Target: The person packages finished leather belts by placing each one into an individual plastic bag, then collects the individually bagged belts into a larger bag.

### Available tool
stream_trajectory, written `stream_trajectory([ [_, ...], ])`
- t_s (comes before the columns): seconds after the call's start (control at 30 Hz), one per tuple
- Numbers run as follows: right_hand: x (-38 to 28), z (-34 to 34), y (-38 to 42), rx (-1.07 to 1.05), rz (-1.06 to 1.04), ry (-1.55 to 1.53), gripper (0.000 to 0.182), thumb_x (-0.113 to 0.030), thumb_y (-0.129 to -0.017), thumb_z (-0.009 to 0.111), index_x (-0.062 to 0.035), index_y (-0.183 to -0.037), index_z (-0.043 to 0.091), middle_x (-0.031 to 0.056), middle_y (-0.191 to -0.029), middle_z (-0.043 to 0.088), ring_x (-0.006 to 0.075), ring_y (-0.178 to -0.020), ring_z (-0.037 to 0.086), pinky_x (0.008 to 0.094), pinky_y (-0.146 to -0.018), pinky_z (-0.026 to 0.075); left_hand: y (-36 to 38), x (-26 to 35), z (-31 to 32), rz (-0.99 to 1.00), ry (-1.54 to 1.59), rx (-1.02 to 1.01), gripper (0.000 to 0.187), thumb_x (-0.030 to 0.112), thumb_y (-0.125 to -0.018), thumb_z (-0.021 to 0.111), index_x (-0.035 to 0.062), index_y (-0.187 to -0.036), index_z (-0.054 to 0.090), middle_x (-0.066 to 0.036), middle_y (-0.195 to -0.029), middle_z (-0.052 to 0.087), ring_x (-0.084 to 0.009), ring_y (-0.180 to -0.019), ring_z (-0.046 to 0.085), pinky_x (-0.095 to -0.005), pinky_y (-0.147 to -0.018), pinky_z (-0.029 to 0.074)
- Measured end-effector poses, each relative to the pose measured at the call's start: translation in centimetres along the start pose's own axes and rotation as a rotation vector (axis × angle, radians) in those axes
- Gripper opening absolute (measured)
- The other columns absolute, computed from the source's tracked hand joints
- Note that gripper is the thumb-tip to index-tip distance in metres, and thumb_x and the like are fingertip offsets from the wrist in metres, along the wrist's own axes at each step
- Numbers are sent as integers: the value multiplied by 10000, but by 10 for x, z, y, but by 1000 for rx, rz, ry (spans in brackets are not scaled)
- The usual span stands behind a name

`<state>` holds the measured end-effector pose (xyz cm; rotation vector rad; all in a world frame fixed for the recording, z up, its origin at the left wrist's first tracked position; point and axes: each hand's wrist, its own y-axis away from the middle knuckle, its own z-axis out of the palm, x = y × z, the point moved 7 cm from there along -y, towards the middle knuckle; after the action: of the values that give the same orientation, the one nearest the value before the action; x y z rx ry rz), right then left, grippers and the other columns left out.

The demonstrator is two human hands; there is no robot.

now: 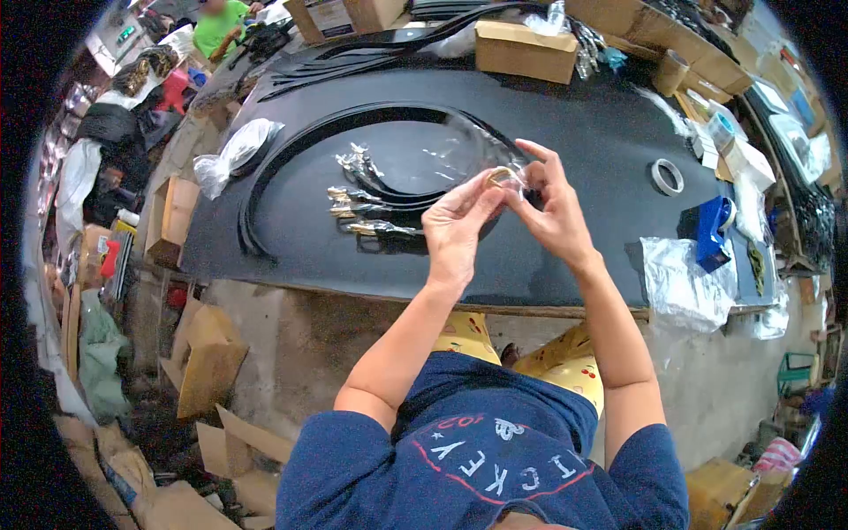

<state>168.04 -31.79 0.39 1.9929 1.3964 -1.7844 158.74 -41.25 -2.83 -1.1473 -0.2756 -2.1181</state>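
Note:
Above the black table (574, 132), my left hand (461, 221) and my right hand (555, 208) meet with fingers closed in a pinch. Between them is a shiny gold-coloured belt buckle (504, 176), with what looks like clear plastic film around it. A black belt strap (481, 126) curves across the table to behind my right hand; whether it joins this buckle is hidden. Left of my hands lie several black belts (402, 196), their metal buckle ends (353, 201) seemingly covered in clear plastic. More long black straps (344, 66) lie at the back.
A cardboard box (526, 51) stands at the back. To the right are a tape roll (667, 177), a blue tape dispenser (714, 234) and clear plastic bags (685, 281). A plastic-wrapped bundle (237, 159) sits at the left edge. A person in green (219, 28) is far back left.

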Motion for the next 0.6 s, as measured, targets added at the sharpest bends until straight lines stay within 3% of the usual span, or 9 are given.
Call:
stream_trajectory([
  [0.13,1,-4,4,-127,-50,-245,659,-52,-778,679,-66,-1340,336,78,-958,574,165,-918,572,313,-894,430,-2,8,-5,29,-50,-8,269,50,-844,641,-37,-1096,615,-85,-978,672,-118,-849,636,-231,-778,525],
  [0.17,1,-10,6,-86,-32,-173,485,-29,-773,661,-42,-1219,471,67,-938,581,153,-929,557,324,-920,412,-4,11,-8,13,-19,37,261,57,-843,644,-36,-1085,619,-90,-971,674,-122,-842,641,-234,-772,527],
  [0.2,11,-14,9,-83,-27,-172,485,-29,-773,661,-42,-1219,471,67,-938,581,153,-929,557,324,-920,412,-6,10,-10,-8,17,74,254,64,-841,648,-35,-1074,623,-95,-965,676,-127,-835,646,-237,-766,529],
  [0.27,39,-21,15,-126,12,25,237,-50,-789,654,-4,-1007,572,46,-882,588,126,-891,548,302,-898,411,-9,9,-13,-2,-46,49,260,114,-841,654,4,-1075,629,-89,-969,680,-140,-829,659,-246,-735,533],
  [0.3,33,-21,13,-79,-54,6,105,-67,-822,636,15,-855,580,24,-816,579,98,-827,538,262,-822,427,-9,10,-9,8,-61,37,270,108,-838,657,2,-1084,624,-90,-970,680,-142,-834,659,-246,-737,533],
  [0.43,32,-21,10,17,-9,-24,102,-78,-858,621,5,-896,577,7,-801,576,80,-780,542,228,-706,448,-10,14,-5,78,-141,27,360,67,-827,666,-13,-1165,570,-106,-957,680,-134,-866,651,-234,-754,526],
  [0.53,34,-21,6,76,36,-136,148,-42,-839,635,-3,-963,564,17,-814,575,89,-763,542,242,-710,454,-13,19,-3,183,-283,-46,419,38,-826,658,-18,-1219,522,-107,-941,680,-131,-850,651,-227,-731,529],
  [0.6,30,-18,4,86,27,-165,203,-10,-834,623,-13,-1021,544,26,-839,568,98,-780,539,247,-731,452,-13,12,-4,113,-279,-73,430,32,-828,654,-21,-1229,508,-107,-931,680,-134,-835,654,-229,-722,531],
])
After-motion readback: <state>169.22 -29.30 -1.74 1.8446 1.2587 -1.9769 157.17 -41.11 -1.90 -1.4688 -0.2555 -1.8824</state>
